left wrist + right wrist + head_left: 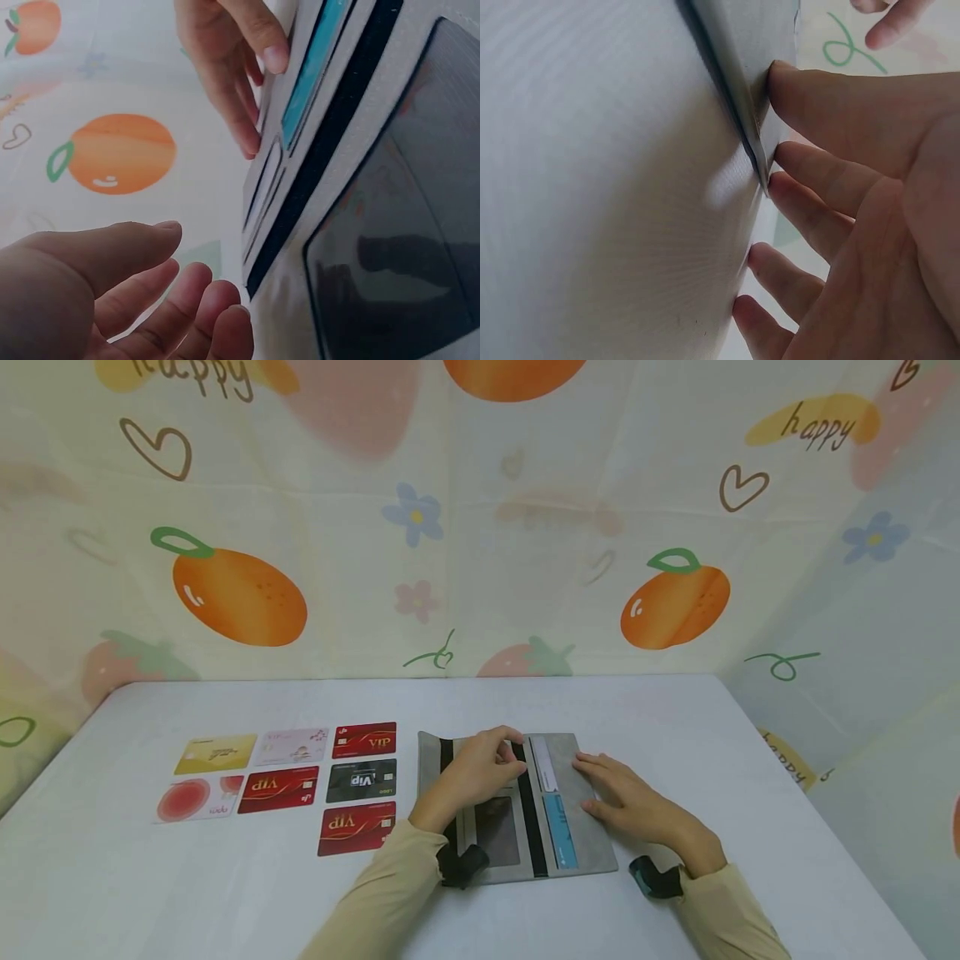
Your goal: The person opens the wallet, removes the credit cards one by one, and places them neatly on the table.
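A grey wallet [598,856] lies spread flat on the table, with dark strips down its inside. A blue card [559,831] and a pale card [543,764] sit in slots on its right half. Left of them is a dark see-through window pocket [497,831]. My left hand [480,772] hovers over the wallet's upper middle, fingers loosely bent; the left wrist view shows its thumb apart from the fingers and nothing between. My right hand [637,802] rests its fingertips along the wallet's right edge, fingers spread and thumb touching the grey cover in the right wrist view.
Left of the wallet, several cards lie in rows: a gold card [215,754], a pale pink card [291,747], a card with red circles [197,799], red VIP cards [277,790] and a dark grey VIP card [362,781]. A patterned cloth [450,560] hangs behind the white table [225,893].
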{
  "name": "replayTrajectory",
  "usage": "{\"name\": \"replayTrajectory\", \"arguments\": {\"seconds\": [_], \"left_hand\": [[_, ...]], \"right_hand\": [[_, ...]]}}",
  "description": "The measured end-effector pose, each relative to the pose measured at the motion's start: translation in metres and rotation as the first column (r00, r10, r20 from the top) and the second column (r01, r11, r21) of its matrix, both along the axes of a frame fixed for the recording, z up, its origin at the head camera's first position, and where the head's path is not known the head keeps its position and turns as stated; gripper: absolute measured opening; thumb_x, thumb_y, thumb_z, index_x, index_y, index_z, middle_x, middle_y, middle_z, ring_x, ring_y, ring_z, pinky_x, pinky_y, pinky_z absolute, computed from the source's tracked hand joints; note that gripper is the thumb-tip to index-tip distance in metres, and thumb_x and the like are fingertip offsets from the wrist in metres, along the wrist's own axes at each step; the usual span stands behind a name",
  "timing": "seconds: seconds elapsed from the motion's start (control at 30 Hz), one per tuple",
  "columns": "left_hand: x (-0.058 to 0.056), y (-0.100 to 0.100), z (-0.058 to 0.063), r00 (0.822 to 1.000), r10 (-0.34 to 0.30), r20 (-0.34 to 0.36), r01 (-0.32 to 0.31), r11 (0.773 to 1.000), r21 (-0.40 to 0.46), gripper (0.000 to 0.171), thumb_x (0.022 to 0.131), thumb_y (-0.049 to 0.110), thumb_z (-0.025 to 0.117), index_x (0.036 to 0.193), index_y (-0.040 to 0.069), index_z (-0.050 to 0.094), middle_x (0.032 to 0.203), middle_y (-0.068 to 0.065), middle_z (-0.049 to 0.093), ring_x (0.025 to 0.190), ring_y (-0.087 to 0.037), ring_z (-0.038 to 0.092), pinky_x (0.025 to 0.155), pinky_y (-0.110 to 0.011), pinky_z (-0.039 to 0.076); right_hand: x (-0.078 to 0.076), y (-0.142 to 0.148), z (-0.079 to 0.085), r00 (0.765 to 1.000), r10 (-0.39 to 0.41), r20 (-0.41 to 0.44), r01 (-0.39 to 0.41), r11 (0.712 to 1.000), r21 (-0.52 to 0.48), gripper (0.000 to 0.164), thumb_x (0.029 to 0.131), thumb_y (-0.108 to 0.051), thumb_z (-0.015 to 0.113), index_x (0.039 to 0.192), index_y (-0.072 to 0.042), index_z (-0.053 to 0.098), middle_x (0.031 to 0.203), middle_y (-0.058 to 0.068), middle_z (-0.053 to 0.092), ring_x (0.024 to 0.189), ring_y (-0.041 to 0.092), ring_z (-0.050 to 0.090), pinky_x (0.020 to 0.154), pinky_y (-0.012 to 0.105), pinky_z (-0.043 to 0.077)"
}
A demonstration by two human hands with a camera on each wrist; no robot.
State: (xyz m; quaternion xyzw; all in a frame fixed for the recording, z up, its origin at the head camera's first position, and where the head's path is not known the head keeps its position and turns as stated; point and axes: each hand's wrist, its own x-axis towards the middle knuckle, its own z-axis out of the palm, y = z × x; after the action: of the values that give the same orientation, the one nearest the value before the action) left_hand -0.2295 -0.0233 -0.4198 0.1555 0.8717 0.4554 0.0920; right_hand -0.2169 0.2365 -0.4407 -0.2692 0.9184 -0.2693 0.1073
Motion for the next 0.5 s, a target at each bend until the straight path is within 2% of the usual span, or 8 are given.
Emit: {"name": "replayTrajectory", "arguments": {"seconds": [0.27, 0.5], "left_hand": [[-0.005, 0.007, -0.007, 1.0, -0.011, -0.006, 0.011, 1.0, 0.007, 0.037, 0.094, 0.009, 0.063, 0.13, 0.001, 0.06, 0.095, -0.009, 0.065, 0.079, -0.016, 0.056, 0.066, -0.025, 0.046], [-0.013, 0.013, -0.011, 1.0, -0.009, -0.021, 0.009, 1.0, 0.005, 0.037, 0.091, 0.003, 0.061, 0.128, -0.002, 0.06, 0.093, -0.009, 0.063, 0.076, -0.015, 0.053, 0.064, -0.023, 0.045]], "right_hand": [[0.001, 0.001, -0.001, 1.0, 0.0, -0.011, 0.0, 1.0, -0.019, 0.059, 0.096, -0.022, 0.063, 0.145, 0.004, 0.043, 0.153, 0.026, 0.038, 0.141, 0.056, 0.026, 0.11, 0.071, 0.024], [0.001, 0.001, -0.001, 1.0, 0.007, -0.013, -0.007, 1.0, -0.021, 0.058, 0.097, -0.022, 0.062, 0.145, 0.005, 0.042, 0.153, 0.026, 0.038, 0.141, 0.057, 0.025, 0.11, 0.071, 0.024]]}}
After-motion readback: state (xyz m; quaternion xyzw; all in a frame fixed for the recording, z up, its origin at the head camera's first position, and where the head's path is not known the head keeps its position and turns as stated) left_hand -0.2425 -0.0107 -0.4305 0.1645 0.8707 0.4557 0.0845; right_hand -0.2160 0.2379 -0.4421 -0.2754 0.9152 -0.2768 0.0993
